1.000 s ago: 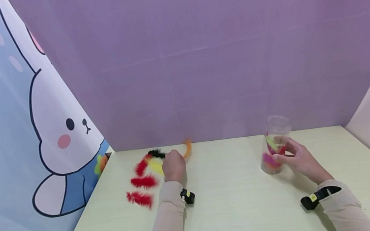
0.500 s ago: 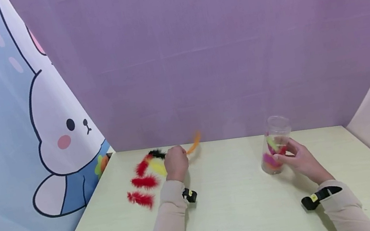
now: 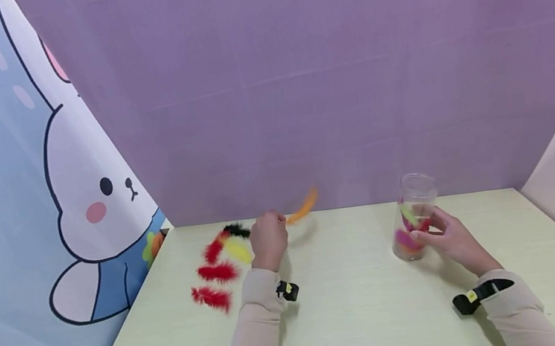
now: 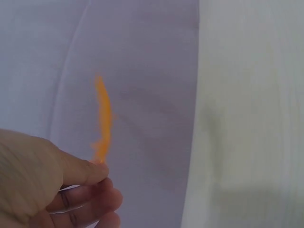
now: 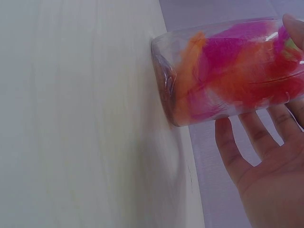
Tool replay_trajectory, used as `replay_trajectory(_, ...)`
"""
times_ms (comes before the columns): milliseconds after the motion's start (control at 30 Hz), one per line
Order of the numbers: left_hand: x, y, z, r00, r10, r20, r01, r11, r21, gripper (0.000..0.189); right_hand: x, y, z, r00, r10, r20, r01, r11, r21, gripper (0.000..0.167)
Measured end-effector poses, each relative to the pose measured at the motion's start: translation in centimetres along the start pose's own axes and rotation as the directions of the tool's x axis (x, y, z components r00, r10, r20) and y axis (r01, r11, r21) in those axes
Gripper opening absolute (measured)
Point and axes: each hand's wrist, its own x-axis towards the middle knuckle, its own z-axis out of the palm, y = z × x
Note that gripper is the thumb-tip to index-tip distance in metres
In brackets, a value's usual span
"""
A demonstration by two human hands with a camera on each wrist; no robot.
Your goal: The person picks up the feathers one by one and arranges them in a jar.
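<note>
My left hand pinches an orange feather by its base between thumb and forefinger. In the left wrist view the feather stands up from the fingertips, above the table. On the right, my right hand grips a clear plastic jar round its side, thumb on one side and fingers on the other. The jar looks lidless and tilts slightly on the tabletop. Inside it, the right wrist view shows magenta, orange and red feathers, with a bit of green near the thumb.
Several feathers lie at the left of the pale table: red ones, a yellow one and a black one. A purple cloth hangs behind the table. A rabbit-print cloth hangs along the left side.
My left hand has lifted the orange feather and moved it a little to the right, away from the other feathers. My right hand and the jar have stayed almost still.
</note>
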Motion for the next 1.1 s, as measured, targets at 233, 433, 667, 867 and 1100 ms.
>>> replay_trajectory(233,0.0,0.9,-0.7,1.0,0.014,-0.025,-0.015,1.0,-0.022,0.013,-0.1,-0.2,-0.1,1.0,0.007,0.0,-0.007,1.0,-0.002,0.066)
replay_trajectory(433,-0.1,1.6,-1.4,1.0,0.008,-0.017,-0.008,1.0,-0.03,0.014,-0.1,-0.4,-0.1,1.0,0.0,-0.002,0.0,1.0,0.009,0.064)
replay_trajectory(667,-0.4,2.6,-2.2,1.0,0.009,-0.019,-0.01,0.999,-0.042,0.014,-0.3,-0.7,-0.2,1.0,-0.002,0.0,0.002,1.0,0.0,0.062)
replay_trajectory(867,-0.6,3.2,-2.9,0.999,0.029,-0.029,-0.03,0.998,-0.056,0.015,-0.3,-0.9,-0.3,1.0,0.012,0.005,-0.012,1.0,-0.008,0.068)
replay_trajectory(1100,-0.8,3.9,-3.6,0.996,0.071,-0.045,-0.075,0.993,-0.09,0.016,-0.5,-1.0,-0.4,1.0,0.022,0.015,-0.022,0.999,0.031,0.072)
